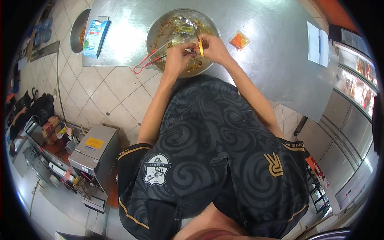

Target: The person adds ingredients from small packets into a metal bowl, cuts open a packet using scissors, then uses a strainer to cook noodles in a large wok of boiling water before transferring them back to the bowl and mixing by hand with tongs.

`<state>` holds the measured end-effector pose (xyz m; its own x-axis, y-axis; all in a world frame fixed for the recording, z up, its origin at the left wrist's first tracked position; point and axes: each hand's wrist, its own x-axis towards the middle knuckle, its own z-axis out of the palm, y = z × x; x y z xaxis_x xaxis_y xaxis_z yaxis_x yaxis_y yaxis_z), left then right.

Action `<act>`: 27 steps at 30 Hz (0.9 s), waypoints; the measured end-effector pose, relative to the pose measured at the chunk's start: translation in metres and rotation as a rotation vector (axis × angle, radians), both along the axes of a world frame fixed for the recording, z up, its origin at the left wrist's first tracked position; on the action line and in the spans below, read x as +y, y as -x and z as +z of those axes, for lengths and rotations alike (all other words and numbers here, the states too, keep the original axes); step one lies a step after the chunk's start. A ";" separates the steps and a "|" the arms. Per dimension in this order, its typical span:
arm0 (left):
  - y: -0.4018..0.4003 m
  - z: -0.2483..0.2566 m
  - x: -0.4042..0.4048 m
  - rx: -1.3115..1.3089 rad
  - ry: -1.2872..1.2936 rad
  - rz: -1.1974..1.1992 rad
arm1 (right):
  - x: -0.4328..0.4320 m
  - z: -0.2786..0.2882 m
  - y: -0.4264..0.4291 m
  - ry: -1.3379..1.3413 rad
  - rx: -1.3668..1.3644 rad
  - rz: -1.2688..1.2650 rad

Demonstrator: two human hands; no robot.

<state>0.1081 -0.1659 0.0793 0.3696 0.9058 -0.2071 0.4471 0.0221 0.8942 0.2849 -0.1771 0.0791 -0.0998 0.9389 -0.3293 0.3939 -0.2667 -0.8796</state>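
Note:
A wide steel bowl (151, 33) with a scattered brown crumbly food stands at the table's near edge. Over it, my right hand (214, 48) holds scissors with yellow handles (201, 49), their blades pointing away from me. My left hand (177, 57) meets the right one, its fingertips pinched on something small and dark that they mostly hide. Steel tongs with red grips (143, 64) lean across the bowl's left rim, beside my left hand. Beyond my fingers, a shiny plastic packet (184, 29) with yellow-green print lies in the bowl.
To the right on the steel table (270, 45) lies a clear sachet of orange-red contents (239, 40), with an open notebook (317, 44) farther off. A blue and white packet (96, 38) is at left. Beyond the table's left edge sits another metal bowl (76, 33).

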 end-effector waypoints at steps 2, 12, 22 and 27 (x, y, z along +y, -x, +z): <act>0.002 -0.002 0.002 -0.045 0.066 -0.034 | 0.002 0.000 -0.005 0.030 0.055 0.028; 0.005 -0.002 -0.003 -0.019 0.009 0.109 | -0.017 0.048 -0.024 0.057 -0.271 -0.076; 0.009 -0.011 -0.004 -0.011 -0.178 0.032 | -0.042 0.054 -0.061 0.123 -0.487 -0.230; 0.010 -0.003 -0.004 0.008 -0.033 0.017 | -0.063 0.044 -0.085 0.190 -0.512 -0.240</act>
